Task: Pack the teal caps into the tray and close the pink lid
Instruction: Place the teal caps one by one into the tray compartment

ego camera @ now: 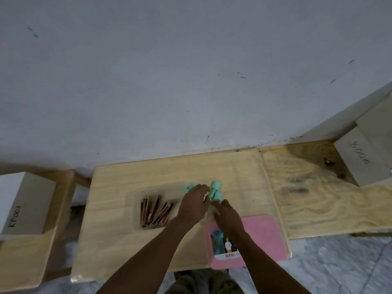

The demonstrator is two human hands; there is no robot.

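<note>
Caps (216,186) teal, at L hand (194,205) fingertips | R hand (226,216) beside | grip unclear both

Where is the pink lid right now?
The pink lid lies flat at the wooden table's near right corner, partly under the right hand's forearm.

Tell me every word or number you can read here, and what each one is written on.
"KP003", handwritten in black, on the white box at the left; the last digit is unsure.
"10019" or close to it, handwritten and seen upside down, on the white box at the right; not firm.
Small dark print on the white strip under the picture label of the pink lid: too blurred to read.
Nothing else shows any writing.
</note>
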